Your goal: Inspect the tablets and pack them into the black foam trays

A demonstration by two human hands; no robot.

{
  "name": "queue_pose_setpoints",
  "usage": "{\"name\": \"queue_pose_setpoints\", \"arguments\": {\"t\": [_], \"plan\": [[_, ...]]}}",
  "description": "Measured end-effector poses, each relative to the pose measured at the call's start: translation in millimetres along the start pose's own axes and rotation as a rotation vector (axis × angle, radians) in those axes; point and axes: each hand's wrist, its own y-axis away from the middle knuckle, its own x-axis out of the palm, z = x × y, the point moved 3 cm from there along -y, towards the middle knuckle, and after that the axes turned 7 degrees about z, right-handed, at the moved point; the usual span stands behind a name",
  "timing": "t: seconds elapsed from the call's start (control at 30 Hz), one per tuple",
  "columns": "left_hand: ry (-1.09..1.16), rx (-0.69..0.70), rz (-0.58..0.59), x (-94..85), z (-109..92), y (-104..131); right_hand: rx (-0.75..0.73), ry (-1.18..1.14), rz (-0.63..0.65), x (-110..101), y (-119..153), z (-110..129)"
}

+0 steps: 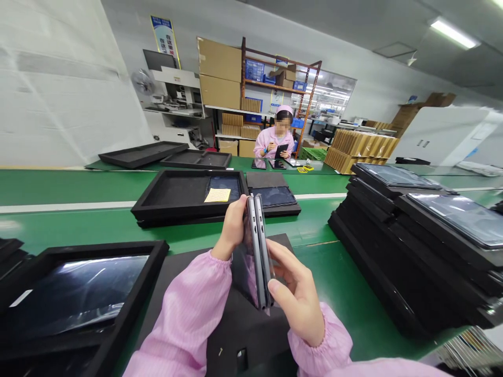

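Observation:
Two tablets [258,251] stand on edge side by side between my hands, their grey edges and port slots turned toward me. My left hand [234,222] grips them from the left near the top, its fingers partly hidden behind. Lower on the right side, my right hand [296,288] holds them with thumb and fingers against the right-hand tablet. Clear film hangs loosely around their faces. Beneath them a black foam sheet [220,335] lies on the green bench, with a small cut-out near its front edge.
A foam tray with a tablet [94,293] lies at left. Ahead are a black tray [173,191], a yellow note [217,195] and another tablet [273,196]. Stacked foam trays with tablets [459,214] rise at right. Across the bench a co-worker [277,139] holds a tablet.

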Motion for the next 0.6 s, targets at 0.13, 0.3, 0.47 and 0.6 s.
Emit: {"name": "queue_pose_setpoints", "arguments": {"t": [0.13,0.3,0.47,0.6], "plan": [[0.004,0.009,-0.001,-0.5,0.0,-0.9,-0.035,0.062,0.021,2.4,-1.0,2.6],[0.012,0.015,-0.008,-0.7,-1.0,-1.1,-0.052,0.180,0.038,7.7,0.2,5.2],[0.035,0.014,-0.009,-1.9,1.3,-1.0,-0.071,0.307,0.051,15.4,1.1,10.8],[0.049,0.009,-0.011,-2.7,3.0,-0.6,-0.089,0.334,0.046,18.5,1.6,11.6]]}}
